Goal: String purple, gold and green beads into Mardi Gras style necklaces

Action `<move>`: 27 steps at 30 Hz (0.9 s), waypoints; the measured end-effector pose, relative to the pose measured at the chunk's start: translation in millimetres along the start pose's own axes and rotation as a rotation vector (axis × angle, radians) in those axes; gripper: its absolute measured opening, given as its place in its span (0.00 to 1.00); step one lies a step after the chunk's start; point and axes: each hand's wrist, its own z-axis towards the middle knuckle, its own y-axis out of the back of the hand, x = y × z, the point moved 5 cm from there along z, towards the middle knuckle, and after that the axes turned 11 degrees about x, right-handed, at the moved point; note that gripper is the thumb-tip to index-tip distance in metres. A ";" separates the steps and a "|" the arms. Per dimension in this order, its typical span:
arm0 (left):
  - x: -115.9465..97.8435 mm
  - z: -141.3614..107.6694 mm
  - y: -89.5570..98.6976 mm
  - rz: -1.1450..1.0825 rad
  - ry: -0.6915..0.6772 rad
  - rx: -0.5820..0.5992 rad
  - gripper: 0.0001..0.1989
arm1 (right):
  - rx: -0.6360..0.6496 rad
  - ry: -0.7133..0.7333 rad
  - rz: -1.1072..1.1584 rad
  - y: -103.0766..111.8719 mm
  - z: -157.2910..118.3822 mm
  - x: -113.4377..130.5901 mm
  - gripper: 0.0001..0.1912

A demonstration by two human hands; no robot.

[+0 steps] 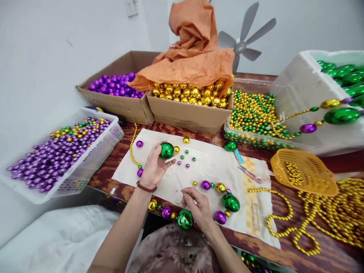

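Note:
My left hand (153, 168), with a dark red beaded bracelet at its wrist, grips a large shiny green bead (167, 150) above the white cloth (159, 189). Pinched in my right hand (197, 206) is a long thin needle (176, 175), slanting up to the left hand's fingertips just below the bead. Whether its tip enters a hole cannot be seen. A strand of green, purple and gold beads (231, 203) curves around my right hand along the cloth's front edge. Small loose green beads (187, 151) and purple beads (179, 163) lie beyond the needle.
Cardboard boxes of purple beads (113, 86) and gold beads (193, 93) stand behind the cloth. At left is a white basket (106, 138); a clear tub (256, 142) stands at right. Scissors (250, 174), a yellow basket (313, 161) and gold bead chains (341, 212) lie to the right.

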 end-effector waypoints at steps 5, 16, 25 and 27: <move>-0.9 -5.1 -3.5 0.047 -0.056 -0.006 0.19 | -0.035 -0.003 0.024 -2.8 5.1 -0.8 0.07; 10.8 -25.9 -8.1 0.091 -0.088 -0.048 0.17 | -0.086 0.006 0.070 -14.6 17.3 2.1 0.08; 32.1 -32.9 -8.7 0.137 -0.023 -0.042 0.18 | -0.118 -0.039 0.132 -13.8 27.3 10.7 0.09; 38.2 -35.6 -7.0 0.163 -0.004 -0.047 0.18 | -0.102 -0.055 0.155 -11.7 32.8 14.3 0.09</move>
